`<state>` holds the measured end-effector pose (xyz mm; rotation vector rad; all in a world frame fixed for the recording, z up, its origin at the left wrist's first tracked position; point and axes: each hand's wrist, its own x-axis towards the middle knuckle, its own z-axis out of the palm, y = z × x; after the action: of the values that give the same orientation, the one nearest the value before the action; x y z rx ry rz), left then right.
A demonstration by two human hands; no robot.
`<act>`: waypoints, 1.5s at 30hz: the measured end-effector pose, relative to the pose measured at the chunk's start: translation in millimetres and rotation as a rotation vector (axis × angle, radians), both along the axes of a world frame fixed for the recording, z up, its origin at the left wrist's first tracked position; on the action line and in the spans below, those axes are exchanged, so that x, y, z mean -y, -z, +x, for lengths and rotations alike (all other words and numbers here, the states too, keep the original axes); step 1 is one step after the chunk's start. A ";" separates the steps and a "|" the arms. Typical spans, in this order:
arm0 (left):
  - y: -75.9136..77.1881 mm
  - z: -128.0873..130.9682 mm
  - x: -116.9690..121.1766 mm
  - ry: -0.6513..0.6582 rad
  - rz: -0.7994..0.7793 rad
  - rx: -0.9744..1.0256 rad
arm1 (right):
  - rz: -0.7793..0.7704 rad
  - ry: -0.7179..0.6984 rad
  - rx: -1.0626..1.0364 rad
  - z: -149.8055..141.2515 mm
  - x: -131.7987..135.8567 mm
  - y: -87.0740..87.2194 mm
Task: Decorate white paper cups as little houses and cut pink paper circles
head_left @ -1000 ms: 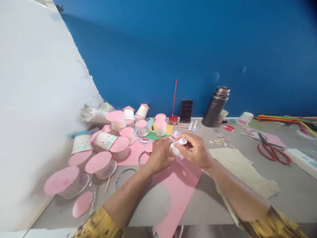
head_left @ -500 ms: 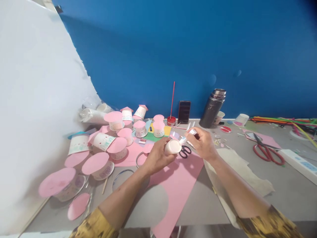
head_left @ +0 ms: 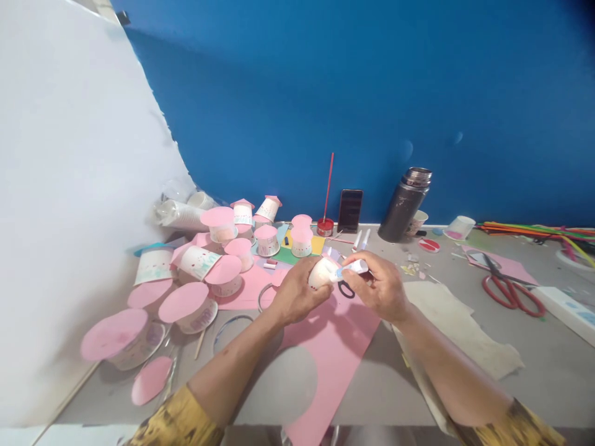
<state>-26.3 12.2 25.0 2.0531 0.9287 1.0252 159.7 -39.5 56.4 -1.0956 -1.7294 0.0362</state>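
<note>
My left hand [head_left: 294, 295] is wrapped round a small white paper cup [head_left: 318, 274], its base tilted toward my right hand. Between the fingers of my right hand [head_left: 383, 288] is a white glue stick [head_left: 357, 267] with a blue label. Its tip meets the cup's base. Black-handled scissors [head_left: 346, 290] lie partly hidden behind my hands. Below them is a pink paper sheet [head_left: 341, 347] with a large round cut-out.
Several paper cups topped with pink discs [head_left: 183, 303] crowd the left side. A dark flask [head_left: 405, 204], a phone [head_left: 350, 210] and a red stick in a tin [head_left: 325, 227] stand at the back. Red-handled scissors [head_left: 511, 294] and a white power strip [head_left: 564, 310] lie right.
The glue stick has tipped from steep to nearly level, its tip now against the cup's base. The cup has turned slightly in my left hand. The whole view has shifted a little.
</note>
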 end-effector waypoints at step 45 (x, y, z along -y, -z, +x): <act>-16.7 -2.5 2.3 0.164 -0.372 0.084 | -0.059 -0.047 -0.109 14.4 -1.2 -3.9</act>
<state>-28.8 9.9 41.7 1.7305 0.8225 0.7788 174.1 -38.3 60.3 -1.0763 -1.6646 0.1743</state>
